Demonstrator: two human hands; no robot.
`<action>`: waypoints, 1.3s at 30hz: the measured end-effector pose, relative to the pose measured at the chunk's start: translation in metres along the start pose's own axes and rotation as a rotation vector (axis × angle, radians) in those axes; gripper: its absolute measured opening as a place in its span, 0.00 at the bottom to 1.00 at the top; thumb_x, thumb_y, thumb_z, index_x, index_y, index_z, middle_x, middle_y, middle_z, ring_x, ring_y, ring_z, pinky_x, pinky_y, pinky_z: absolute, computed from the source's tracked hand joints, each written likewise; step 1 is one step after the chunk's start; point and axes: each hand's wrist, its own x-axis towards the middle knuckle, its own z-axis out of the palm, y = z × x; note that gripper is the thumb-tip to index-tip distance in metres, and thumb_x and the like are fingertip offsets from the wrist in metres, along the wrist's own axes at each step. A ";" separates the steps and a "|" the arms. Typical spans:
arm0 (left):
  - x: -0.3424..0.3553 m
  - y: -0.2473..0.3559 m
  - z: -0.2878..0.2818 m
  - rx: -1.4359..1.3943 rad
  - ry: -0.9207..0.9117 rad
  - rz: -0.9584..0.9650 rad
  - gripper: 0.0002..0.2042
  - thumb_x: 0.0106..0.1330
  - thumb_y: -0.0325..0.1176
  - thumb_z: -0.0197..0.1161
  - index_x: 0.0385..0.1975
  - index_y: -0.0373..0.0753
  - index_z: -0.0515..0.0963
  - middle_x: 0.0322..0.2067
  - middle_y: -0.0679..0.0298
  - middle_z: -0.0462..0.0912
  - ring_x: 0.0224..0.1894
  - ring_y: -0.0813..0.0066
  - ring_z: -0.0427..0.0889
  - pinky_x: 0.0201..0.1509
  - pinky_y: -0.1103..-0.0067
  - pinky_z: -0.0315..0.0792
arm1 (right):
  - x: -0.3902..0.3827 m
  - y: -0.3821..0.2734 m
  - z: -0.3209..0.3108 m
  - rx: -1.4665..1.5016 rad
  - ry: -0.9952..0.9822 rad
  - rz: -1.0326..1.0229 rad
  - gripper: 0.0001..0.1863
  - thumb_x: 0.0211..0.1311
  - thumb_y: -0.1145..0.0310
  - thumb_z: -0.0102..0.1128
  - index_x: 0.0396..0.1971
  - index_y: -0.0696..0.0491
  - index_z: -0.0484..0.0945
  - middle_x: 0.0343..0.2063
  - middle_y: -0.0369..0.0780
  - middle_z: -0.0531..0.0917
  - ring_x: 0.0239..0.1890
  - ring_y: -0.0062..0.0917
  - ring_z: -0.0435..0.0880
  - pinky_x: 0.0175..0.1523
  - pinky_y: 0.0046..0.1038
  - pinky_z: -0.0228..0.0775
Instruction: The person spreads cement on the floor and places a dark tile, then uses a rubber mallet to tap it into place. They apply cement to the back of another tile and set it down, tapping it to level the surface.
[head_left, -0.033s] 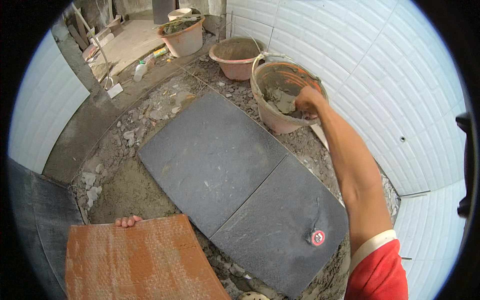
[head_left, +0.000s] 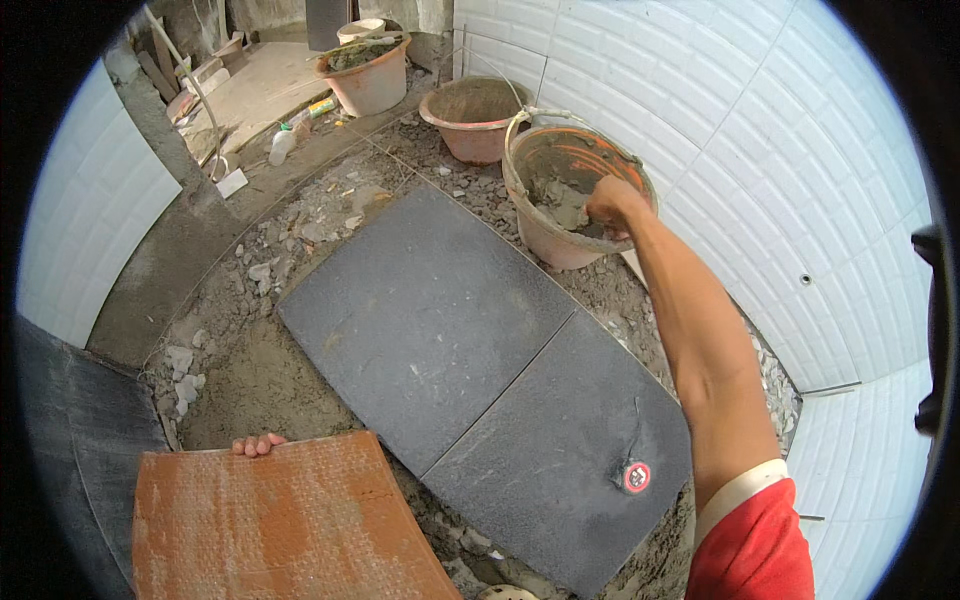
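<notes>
My left hand (head_left: 258, 444) shows only its fingertips, curled over the upper edge of a large tile (head_left: 290, 520) with its orange-brown, ribbed back facing me. That tile is tilted up at the lower left and hides the rest of the hand. My right arm reaches out to a mortar-stained bucket (head_left: 558, 243) by the white wall. Inside its rim, my right hand (head_left: 614, 204) is closed, with what looks like a mortar-covered trowel (head_left: 566, 203) against the wet grey mortar; its handle is hidden by my fist. Two dark grey tiles (head_left: 430, 310) lie edge to edge between my hands.
A round red-and-white disc (head_left: 636, 477) lies on the nearer grey tile. Beyond the bucket stand a basin (head_left: 478, 140) and another tub (head_left: 368, 85) holding mortar. Rubble (head_left: 262, 272) and damp mortar (head_left: 250, 385) surround the laid tiles. White tiled walls (head_left: 800, 180) rise at right and left.
Almost nothing differs; my right hand has shifted very slightly left inside the bucket, and the view has moved a touch.
</notes>
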 end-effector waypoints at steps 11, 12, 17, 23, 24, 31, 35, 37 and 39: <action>-0.023 0.024 -0.019 0.037 -0.029 0.010 0.18 0.79 0.42 0.49 0.57 0.36 0.73 0.51 0.54 0.79 0.60 0.56 0.75 0.80 0.61 0.54 | 0.025 0.017 0.006 0.222 -0.044 -0.040 0.21 0.67 0.59 0.59 0.22 0.61 0.86 0.19 0.48 0.85 0.24 0.36 0.87 0.32 0.40 0.77; -0.024 0.026 -0.019 0.040 -0.031 0.005 0.17 0.79 0.41 0.49 0.57 0.36 0.73 0.52 0.54 0.79 0.60 0.56 0.75 0.80 0.61 0.54 | 0.029 0.022 0.008 0.297 -0.066 -0.054 0.21 0.68 0.59 0.59 0.21 0.61 0.85 0.18 0.47 0.85 0.23 0.36 0.86 0.30 0.40 0.76; -0.027 0.030 -0.016 0.063 -0.006 0.024 0.17 0.80 0.38 0.46 0.57 0.35 0.74 0.51 0.53 0.81 0.58 0.57 0.77 0.77 0.59 0.56 | 0.021 0.048 0.008 0.278 -0.027 -0.210 0.20 0.68 0.59 0.60 0.21 0.58 0.82 0.15 0.43 0.81 0.18 0.31 0.80 0.21 0.36 0.69; -0.024 0.031 -0.018 0.050 -0.030 -0.016 0.17 0.79 0.41 0.49 0.55 0.35 0.75 0.50 0.54 0.81 0.59 0.56 0.77 0.77 0.59 0.56 | -0.015 0.064 -0.007 0.593 0.036 -0.250 0.17 0.65 0.60 0.62 0.23 0.59 0.83 0.15 0.43 0.81 0.14 0.31 0.80 0.18 0.35 0.69; -0.024 0.029 -0.018 0.064 -0.038 -0.007 0.17 0.80 0.40 0.47 0.56 0.35 0.74 0.50 0.54 0.81 0.58 0.57 0.77 0.76 0.59 0.57 | -0.017 0.064 -0.010 0.513 0.065 -0.256 0.18 0.64 0.61 0.62 0.22 0.60 0.83 0.15 0.43 0.81 0.14 0.31 0.81 0.19 0.35 0.70; -0.027 0.017 -0.007 0.086 -0.008 0.023 0.18 0.81 0.40 0.43 0.55 0.35 0.74 0.49 0.53 0.82 0.57 0.57 0.78 0.75 0.59 0.58 | -0.002 0.044 -0.015 0.064 -0.021 -0.191 0.20 0.63 0.61 0.61 0.19 0.63 0.82 0.16 0.44 0.82 0.16 0.34 0.83 0.23 0.38 0.74; -0.032 0.020 -0.005 0.082 0.023 0.016 0.18 0.81 0.41 0.43 0.54 0.36 0.75 0.49 0.53 0.82 0.57 0.56 0.78 0.75 0.60 0.59 | 0.008 0.026 -0.002 0.168 -0.049 -0.102 0.21 0.65 0.60 0.60 0.17 0.61 0.81 0.16 0.44 0.81 0.17 0.33 0.82 0.24 0.39 0.72; -0.035 0.021 -0.007 0.108 0.021 0.035 0.17 0.81 0.40 0.43 0.54 0.36 0.75 0.49 0.53 0.82 0.56 0.56 0.78 0.75 0.60 0.59 | 0.010 0.021 0.001 0.240 -0.050 -0.086 0.22 0.66 0.60 0.61 0.16 0.61 0.79 0.16 0.45 0.81 0.18 0.33 0.81 0.24 0.39 0.72; -0.036 0.023 -0.010 0.063 0.042 0.030 0.17 0.81 0.40 0.43 0.54 0.35 0.75 0.49 0.53 0.82 0.56 0.56 0.78 0.75 0.59 0.59 | 0.010 0.022 0.002 0.309 -0.083 -0.099 0.22 0.67 0.60 0.61 0.16 0.60 0.78 0.16 0.44 0.80 0.18 0.31 0.80 0.24 0.37 0.71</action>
